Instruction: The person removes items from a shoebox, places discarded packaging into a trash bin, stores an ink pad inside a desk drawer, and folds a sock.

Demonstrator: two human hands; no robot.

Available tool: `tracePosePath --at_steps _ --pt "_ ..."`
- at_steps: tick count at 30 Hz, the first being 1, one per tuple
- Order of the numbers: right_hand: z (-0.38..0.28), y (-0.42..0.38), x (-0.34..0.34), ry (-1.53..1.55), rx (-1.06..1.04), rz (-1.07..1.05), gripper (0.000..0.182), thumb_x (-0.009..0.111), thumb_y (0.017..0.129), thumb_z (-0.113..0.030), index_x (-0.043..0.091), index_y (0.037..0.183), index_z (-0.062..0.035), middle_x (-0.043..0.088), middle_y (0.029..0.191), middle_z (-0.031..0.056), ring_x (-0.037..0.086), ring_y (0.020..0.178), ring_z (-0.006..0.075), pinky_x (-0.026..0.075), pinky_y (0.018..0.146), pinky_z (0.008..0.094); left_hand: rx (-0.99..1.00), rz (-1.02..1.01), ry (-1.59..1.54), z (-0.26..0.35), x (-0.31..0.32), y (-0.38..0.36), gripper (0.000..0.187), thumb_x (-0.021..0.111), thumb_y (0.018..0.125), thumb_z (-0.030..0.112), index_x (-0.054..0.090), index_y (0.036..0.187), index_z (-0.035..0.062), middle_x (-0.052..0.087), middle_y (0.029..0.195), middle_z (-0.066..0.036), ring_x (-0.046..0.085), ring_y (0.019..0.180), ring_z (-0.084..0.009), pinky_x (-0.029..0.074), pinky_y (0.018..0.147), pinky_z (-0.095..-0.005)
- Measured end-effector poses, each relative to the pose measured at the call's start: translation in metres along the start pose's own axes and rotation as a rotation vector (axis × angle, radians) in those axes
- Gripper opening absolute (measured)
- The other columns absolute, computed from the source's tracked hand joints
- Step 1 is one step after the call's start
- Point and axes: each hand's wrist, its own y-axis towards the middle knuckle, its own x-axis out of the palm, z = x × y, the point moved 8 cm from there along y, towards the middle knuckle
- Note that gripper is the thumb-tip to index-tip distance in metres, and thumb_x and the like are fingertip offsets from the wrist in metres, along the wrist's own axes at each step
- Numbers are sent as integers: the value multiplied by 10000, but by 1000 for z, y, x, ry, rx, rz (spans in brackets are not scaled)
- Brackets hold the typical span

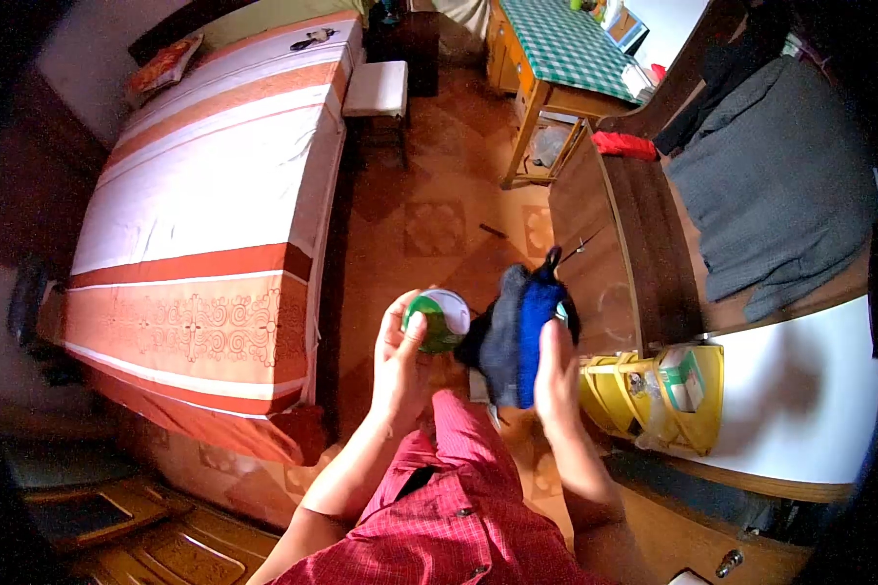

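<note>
My left hand (397,349) is closed around a round, flat green-and-white container (441,323), with its broad face turned up. My right hand (555,363) grips a bundle of dark grey and bright blue cloth (520,336), which hangs in folds and has a small dark loop at its top. The fingers of that hand are mostly hidden behind the cloth. Both things are held up in front of my body, above the floor, with the container just left of the cloth.
A bed (200,185) with a striped cover stands at left, with a white-topped stool (377,90) beside it. Ahead is a table (566,49) with a green checked cloth. At right, a yellow basket (709,390) sits on a white surface (800,409) near a dark grey garment (776,175).
</note>
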Motion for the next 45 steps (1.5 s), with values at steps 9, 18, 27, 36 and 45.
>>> tracePosePath --at_steps 9,18,27,36,45 --pt "-22 58 103 -257 -437 -9 335 457 913 -329 542 1087 -55 585 778 228 584 714 380 450 566 390 7 -224 126 -5 11 41 431 481 908 124 363 1307 11 475 1245 -87 446 1141 -174 326 990 -305" --pt "-10 164 147 87 -52 -136 448 426 911 -393 558 1085 -2 430 1287 208 468 1145 264 335 968 357 -124 -47 -20 37 25 190 391 434 936 163 367 1304 50 468 1241 -81 448 1128 -177 356 959 -316" --pt "12 311 185 226 95 136 453 433 932 -303 353 1291 -39 496 1206 154 519 1042 236 419 867 318 -155 -234 115 64 69 307 321 450 935 178 428 1229 52 497 1183 -49 437 1113 -146 325 959 -285" --pt "-61 445 206 303 -115 -19 382 518 905 -278 475 1174 -10 520 1124 135 488 1050 218 373 917 327 110 -419 523 77 101 488 174 602 831 78 579 993 19 512 919 -20 499 886 -135 373 816 -240" --pt "-31 610 249 456 87 -131 421 412 940 -365 514 1107 8 566 978 78 533 896 170 414 814 266 -214 -242 -23 101 153 696 283 595 859 206 546 1102 69 598 1020 -43 553 963 -155 421 866 -312"
